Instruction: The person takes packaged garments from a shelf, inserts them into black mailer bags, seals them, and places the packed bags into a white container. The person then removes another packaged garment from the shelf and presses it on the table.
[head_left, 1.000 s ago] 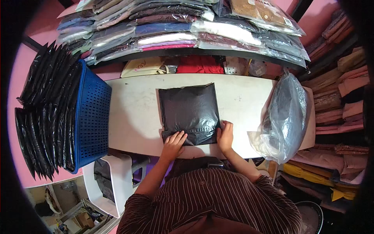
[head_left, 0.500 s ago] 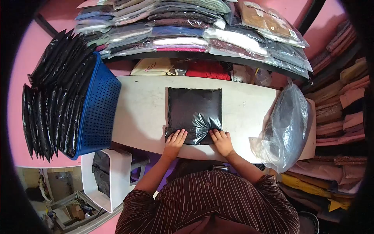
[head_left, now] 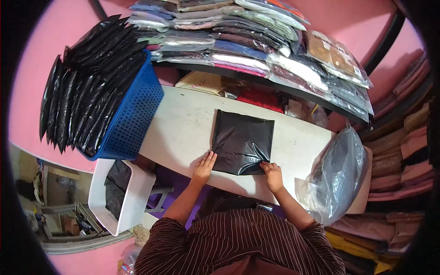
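Note:
A black plastic mailing bag lies flat on the white table, with shiny creases near its lower right part. Beside its lower left edge rests my left hand, fingers stretched out and holding nothing. At the lower right corner, my right hand has its fingers drawn together on the bag's edge; the thumb is mostly hidden.
To the left, a blue perforated basket is packed with black parcels. A white bin stands below. A clear plastic bag sits at the table's right end. Stacked packed garments fill the shelf behind.
The head view has turned, so the scene appears tilted. My left hand has slipped off the bag's folded lower strip to its left edge. My right hand's fingers have drawn together at the corner.

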Available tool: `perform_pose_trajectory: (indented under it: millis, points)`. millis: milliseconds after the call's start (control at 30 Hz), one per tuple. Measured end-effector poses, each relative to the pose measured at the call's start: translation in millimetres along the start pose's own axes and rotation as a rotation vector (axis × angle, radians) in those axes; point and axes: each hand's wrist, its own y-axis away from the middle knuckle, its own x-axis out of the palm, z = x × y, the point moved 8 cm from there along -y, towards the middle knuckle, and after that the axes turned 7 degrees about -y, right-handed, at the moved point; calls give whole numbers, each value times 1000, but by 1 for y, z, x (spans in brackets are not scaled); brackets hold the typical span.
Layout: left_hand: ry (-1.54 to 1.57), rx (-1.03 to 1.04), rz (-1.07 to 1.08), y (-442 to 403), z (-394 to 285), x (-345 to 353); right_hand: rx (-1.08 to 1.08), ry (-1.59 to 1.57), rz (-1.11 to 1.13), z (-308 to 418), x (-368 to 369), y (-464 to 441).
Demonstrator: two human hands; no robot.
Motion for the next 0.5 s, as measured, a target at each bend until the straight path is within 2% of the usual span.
perform_pose_trajectory:
  millis: [33, 67, 100, 167, 233, 300, 500]
  points:
    - [51, 6, 30, 1, 5, 4, -25, 2, 0, 1, -4, -2]
    - [117, -29, 154, 3, 7, 16, -36, -33, -26, 2, -11, -2]
    - [110, -49, 139, 2, 9, 10, -48, -69, -50, 2, -17, -4]
    - [106, 34, 243, 1, 2, 3, -71, -142, -73, 6, -31, -8]
    - [113, 5, 241, -2, 4, -14, -75, -206, -142, 10, -48, -10]
    - [163, 105, 250, -2, 3, -28, -79, -286, -202, 15, -59, -14]
    - [253, 17, 226, 9, 37, -92, -117, -324, -286, 64, -87, -34]
